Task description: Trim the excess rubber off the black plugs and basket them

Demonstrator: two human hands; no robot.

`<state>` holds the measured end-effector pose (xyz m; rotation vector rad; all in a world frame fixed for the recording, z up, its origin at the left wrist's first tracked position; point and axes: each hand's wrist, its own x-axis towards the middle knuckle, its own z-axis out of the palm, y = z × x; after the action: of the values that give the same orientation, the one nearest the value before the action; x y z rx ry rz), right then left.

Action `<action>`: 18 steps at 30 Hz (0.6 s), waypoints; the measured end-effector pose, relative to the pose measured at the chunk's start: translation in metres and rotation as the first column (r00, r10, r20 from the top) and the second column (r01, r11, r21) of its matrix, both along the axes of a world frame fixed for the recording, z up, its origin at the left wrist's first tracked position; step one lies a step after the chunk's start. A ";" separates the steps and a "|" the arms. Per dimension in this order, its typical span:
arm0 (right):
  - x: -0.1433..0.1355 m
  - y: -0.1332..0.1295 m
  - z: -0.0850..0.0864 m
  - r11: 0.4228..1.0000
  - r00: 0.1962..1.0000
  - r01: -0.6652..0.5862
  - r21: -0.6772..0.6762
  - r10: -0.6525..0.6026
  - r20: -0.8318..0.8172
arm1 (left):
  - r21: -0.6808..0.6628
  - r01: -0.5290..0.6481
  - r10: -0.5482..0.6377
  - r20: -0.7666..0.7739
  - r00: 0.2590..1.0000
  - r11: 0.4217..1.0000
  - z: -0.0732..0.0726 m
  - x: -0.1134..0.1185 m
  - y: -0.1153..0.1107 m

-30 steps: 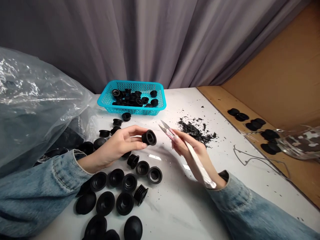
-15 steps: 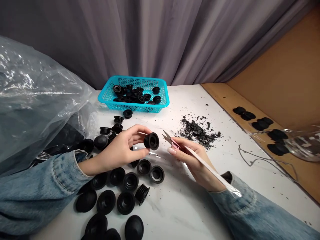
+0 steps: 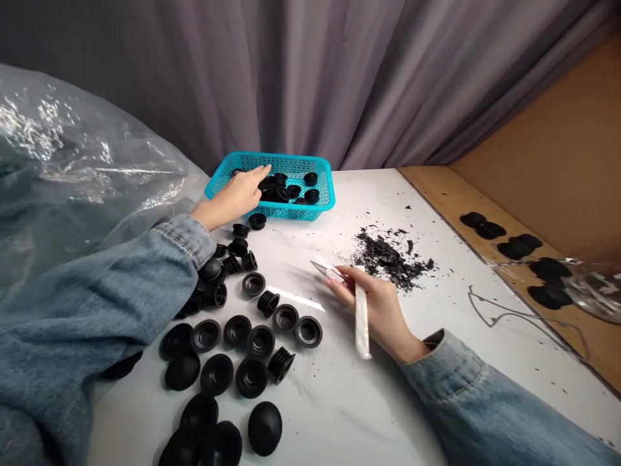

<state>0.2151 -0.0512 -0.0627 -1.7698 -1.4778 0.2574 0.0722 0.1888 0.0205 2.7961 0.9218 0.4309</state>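
My left hand (image 3: pixel 235 196) reaches over the near left side of a turquoise mesh basket (image 3: pixel 330 194). Its fingers are stretched out above black ribbed plugs (image 3: pixel 311 196) in there, with no plug visible in its grasp. Over the white table, my right hand (image 3: pixel 385 307) is closed around small pointed scissors (image 3: pixel 322 268), blades aimed left and close together. A whitish strip (image 3: pixel 361 327) hangs across the same hand, its hold partly hidden. Between my arms lie several loose black plugs (image 3: pixel 251 377), some hollow side up, some domed or on their sides.
Black scraps (image 3: pixel 388 259) are heaped beyond my right hand. A large clear plastic bag (image 3: pixel 97 162) bulges at the left. On the brown board at right sit several black round pieces (image 3: pixel 490 230), with a thin grey wire-like object (image 3: pixel 493 322) nearby. Grey curtain (image 3: pixel 315 84) hangs behind.
My left hand has moved from mid-table, where it held a black plug, up and away to the basket. The scissors' blades have come together, and the whitish strip now hangs downward.
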 end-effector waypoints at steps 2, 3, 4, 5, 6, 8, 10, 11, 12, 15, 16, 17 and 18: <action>0.001 -0.001 -0.005 1.000 0.994 -0.019 0.008 0.018 0.107 | -0.014 -0.001 0.001 -0.026 1.000 1.000 0.001 -0.004 -0.015; 0.002 -0.002 -0.007 1.000 0.986 -0.027 0.006 0.026 0.162 | -0.003 0.018 -0.018 -0.010 1.000 1.000 0.003 -0.007 -0.029; 0.002 -0.002 -0.009 0.999 0.976 -0.033 -0.002 0.033 0.217 | -0.006 0.068 -0.068 -0.004 0.998 0.998 0.006 -0.012 -0.047; 0.003 -0.002 -0.011 0.999 0.962 -0.036 -0.012 0.038 0.270 | -0.031 0.148 -0.149 -0.014 0.989 0.988 0.009 -0.017 -0.068; 0.003 -0.002 -0.012 0.999 0.946 -0.036 -0.024 0.042 0.320 | -0.074 0.263 -0.267 -0.046 0.963 0.962 0.010 -0.022 -0.089; 0.002 -0.002 -0.012 0.998 0.913 -0.035 -0.044 0.050 0.405 | -0.204 0.440 -0.462 -0.079 0.883 0.875 0.009 -0.032 -0.127; 0.001 -0.002 -0.011 0.998 0.882 -0.035 -0.055 0.056 0.467 | -0.282 0.506 -0.543 -0.071 0.837 0.816 0.003 -0.039 -0.152; 0.001 -0.002 -0.010 0.998 0.869 -0.034 -0.057 0.058 0.491 | -0.297 0.524 -0.565 -0.068 0.822 0.798 -0.001 -0.041 -0.159; 0.001 -0.002 -0.009 0.998 0.857 -0.032 -0.058 0.057 0.512 | -0.320 0.533 -0.577 -0.053 0.815 0.783 -0.006 -0.042 -0.162; 0.001 -0.002 -0.007 0.999 0.830 -0.013 -0.053 0.040 0.557 | -0.376 0.559 -0.599 0.013 0.800 0.739 -0.013 -0.040 -0.158; 0.001 -0.002 -0.007 0.999 0.823 -0.006 -0.048 0.032 0.568 | -0.386 0.566 -0.607 0.021 0.794 0.728 -0.014 -0.038 -0.155; 0.000 -0.002 -0.007 0.999 0.817 -0.001 -0.039 0.023 0.577 | -0.391 0.571 -0.614 0.020 0.789 0.722 -0.014 -0.037 -0.152; 0.000 -0.002 -0.007 1.000 0.811 0.002 -0.027 0.014 0.584 | -0.388 0.573 -0.615 0.022 0.788 0.721 -0.014 -0.037 -0.150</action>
<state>0.2153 -0.0531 -0.0697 -1.9669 -1.9074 -0.3064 0.0354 0.0391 0.0064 2.5633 0.0470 -0.0076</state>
